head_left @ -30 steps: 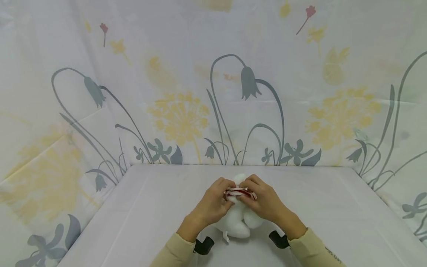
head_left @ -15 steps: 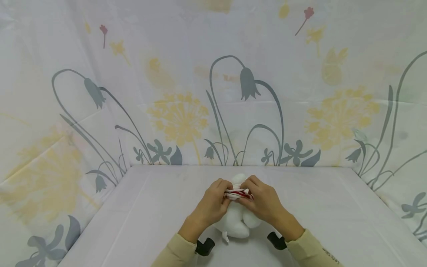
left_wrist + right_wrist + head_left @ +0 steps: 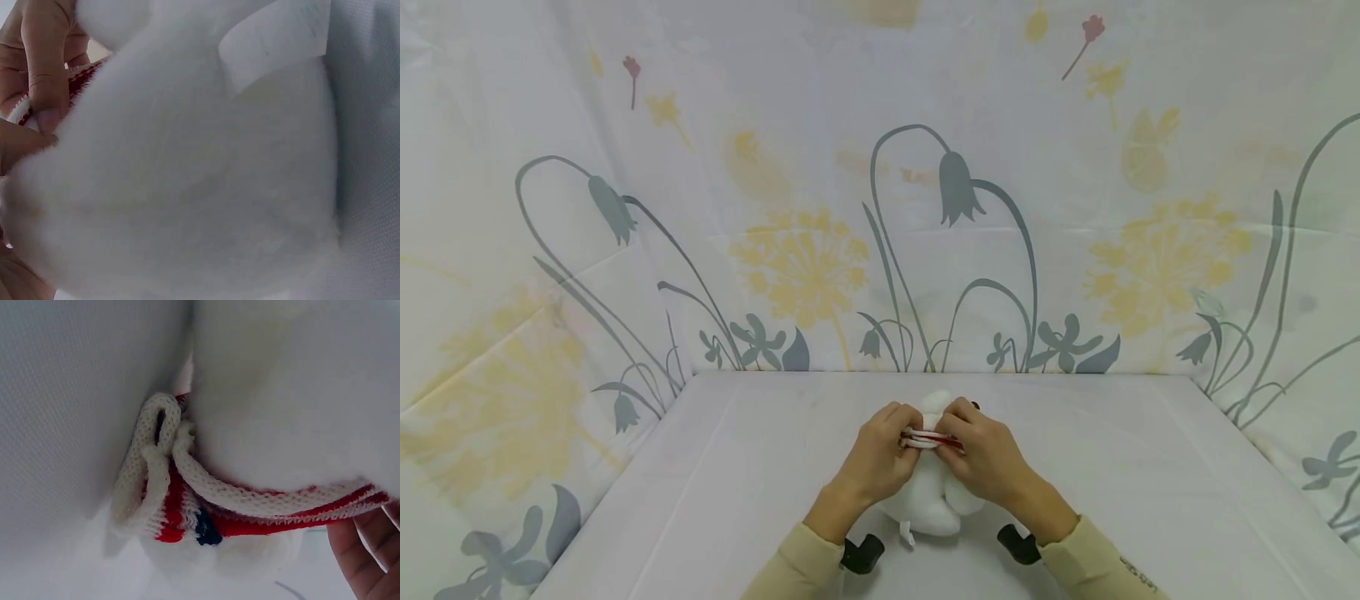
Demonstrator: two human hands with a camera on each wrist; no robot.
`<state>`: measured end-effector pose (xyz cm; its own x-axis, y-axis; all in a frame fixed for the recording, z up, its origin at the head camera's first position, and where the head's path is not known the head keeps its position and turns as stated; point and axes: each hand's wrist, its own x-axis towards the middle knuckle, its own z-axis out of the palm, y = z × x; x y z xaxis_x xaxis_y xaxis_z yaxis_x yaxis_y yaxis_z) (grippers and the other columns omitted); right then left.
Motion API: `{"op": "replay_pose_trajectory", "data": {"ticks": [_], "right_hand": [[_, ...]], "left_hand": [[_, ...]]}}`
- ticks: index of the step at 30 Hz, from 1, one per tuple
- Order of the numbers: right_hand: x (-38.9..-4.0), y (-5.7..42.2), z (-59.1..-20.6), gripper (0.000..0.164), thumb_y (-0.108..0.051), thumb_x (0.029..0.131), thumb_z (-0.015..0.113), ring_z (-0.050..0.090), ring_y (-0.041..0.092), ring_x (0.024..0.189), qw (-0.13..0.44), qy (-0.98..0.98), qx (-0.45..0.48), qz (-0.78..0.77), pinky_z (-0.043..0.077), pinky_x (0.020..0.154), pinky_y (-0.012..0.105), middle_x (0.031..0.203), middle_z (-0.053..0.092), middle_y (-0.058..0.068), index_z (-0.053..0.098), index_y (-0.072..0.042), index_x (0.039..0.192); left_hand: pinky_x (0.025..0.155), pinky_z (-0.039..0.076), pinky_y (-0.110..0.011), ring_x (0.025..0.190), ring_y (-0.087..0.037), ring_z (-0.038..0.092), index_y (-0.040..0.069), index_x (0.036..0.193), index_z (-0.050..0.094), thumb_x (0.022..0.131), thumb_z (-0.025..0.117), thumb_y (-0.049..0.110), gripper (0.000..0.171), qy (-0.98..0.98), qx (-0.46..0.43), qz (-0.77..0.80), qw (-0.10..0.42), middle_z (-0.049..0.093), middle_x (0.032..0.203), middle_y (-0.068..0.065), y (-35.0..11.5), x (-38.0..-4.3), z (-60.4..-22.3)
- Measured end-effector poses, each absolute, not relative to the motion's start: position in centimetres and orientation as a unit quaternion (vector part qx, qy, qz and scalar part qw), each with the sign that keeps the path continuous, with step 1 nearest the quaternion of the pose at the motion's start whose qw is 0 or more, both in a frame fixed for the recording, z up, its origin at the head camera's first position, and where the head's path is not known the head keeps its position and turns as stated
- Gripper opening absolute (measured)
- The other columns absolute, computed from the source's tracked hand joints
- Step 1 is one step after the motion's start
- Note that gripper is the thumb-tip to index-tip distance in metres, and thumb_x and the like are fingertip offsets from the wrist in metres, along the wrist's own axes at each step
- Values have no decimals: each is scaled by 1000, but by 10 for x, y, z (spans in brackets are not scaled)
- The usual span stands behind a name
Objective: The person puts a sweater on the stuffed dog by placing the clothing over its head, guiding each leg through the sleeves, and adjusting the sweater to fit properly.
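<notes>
A white plush toy (image 3: 921,508) lies on the table between the hands, with a pale fabric tag (image 3: 275,44) sticking out in the left wrist view. Around its narrow part sits a small knitted garment (image 3: 169,506), striped red, white and dark blue, with a rolled cream edge. My left hand (image 3: 882,452) pinches the left side of the knit between thumb and fingers. On the other side, my right hand (image 3: 988,450) pinches the same edge. Part of the toy beyond is hidden by the hands; a small dark round spot (image 3: 975,406) shows past the right fingers.
The white-covered table (image 3: 760,467) reaches back to a hanging cloth (image 3: 820,167) printed with flowers. Cloth also rises along both sides. Black wrist mounts (image 3: 862,554) show under the sleeves (image 3: 797,562).
The hands have drawn slightly closer together, the right shifting left. The knit's opening between them looks narrower and flatter. A dark spot has appeared beyond the right fingers.
</notes>
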<state>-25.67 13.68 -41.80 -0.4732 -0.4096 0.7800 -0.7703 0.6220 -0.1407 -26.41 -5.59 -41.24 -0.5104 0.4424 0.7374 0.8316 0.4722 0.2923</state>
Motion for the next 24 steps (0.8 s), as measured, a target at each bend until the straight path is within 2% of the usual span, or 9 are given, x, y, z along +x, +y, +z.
{"op": "replay_pose_trajectory", "data": {"ticks": [5,8,12,18,24], "right_hand": [[-257,139,-416,17,-14,77,79,50,6,68,303,-833,344,308,46,58,20,94,55,-4,64,-15,85],[-257,142,-412,7,-19,85,72,54,7,71,261,-837,303,372,47,60,23,91,60,-5,68,-16,80],[-256,144,-406,19,-23,92,64,59,9,76,215,-854,234,412,49,64,26,89,63,-5,72,-18,76],[-254,146,-404,11,-21,86,72,61,10,75,174,-863,223,418,52,67,27,96,63,0,74,-10,87],[-257,150,-407,14,-17,87,71,56,7,73,177,-851,275,410,53,68,28,104,61,0,71,-13,100]], "left_hand": [[62,48,-17,72,-10,54,7,94,54,73,71,-9,31,-805,-385,-371,258,51,85,-2,-56,-262,-410],[64,51,-17,76,-11,58,6,96,55,74,72,-10,31,-804,-382,-393,231,51,90,-4,-55,-260,-407],[67,50,-17,78,-10,58,8,97,56,76,71,-9,31,-810,-386,-384,216,49,95,-3,-54,-258,-406],[67,50,-16,86,-13,54,5,100,50,73,73,-9,38,-808,-379,-389,228,46,101,-6,-52,-258,-408],[66,51,-16,83,-13,55,5,88,50,70,73,-13,34,-790,-393,-392,262,46,94,-5,-51,-259,-411]]}}
